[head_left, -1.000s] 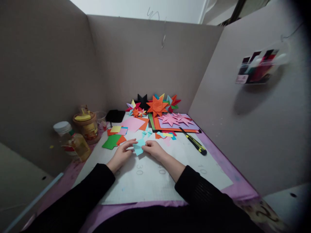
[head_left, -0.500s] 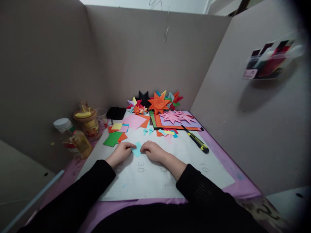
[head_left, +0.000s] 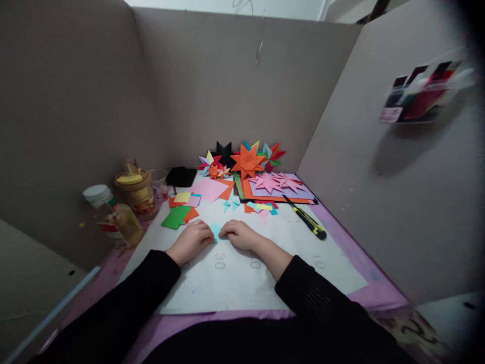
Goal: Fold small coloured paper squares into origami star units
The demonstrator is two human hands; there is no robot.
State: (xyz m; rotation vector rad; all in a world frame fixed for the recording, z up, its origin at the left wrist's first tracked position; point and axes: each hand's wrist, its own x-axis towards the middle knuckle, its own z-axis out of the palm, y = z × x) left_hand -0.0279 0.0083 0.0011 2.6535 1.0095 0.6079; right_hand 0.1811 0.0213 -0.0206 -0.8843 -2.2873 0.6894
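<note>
Cardboard walls enclose a purple worktop (head_left: pixel 373 283) with a white gridded cutting mat (head_left: pixel 235 283) at frame centre. Small light-blue folded paper piece (head_left: pixel 215 230) lies on the mat, centre frame, pinched flat between both hands. Left hand (head_left: pixel 192 239): fingers curled, fingertips pressing the paper's left edge. Right hand (head_left: pixel 238 234): fingers bent, pressing its right edge. Just beyond, loose coloured paper squares (head_left: pixel 181 208). Right of centre, yellow-and-black utility knife (head_left: pixel 306 218). Against the back wall, folded paper stars (head_left: pixel 246 161). Left of the mat, glass jars (head_left: pixel 131 202).
</note>
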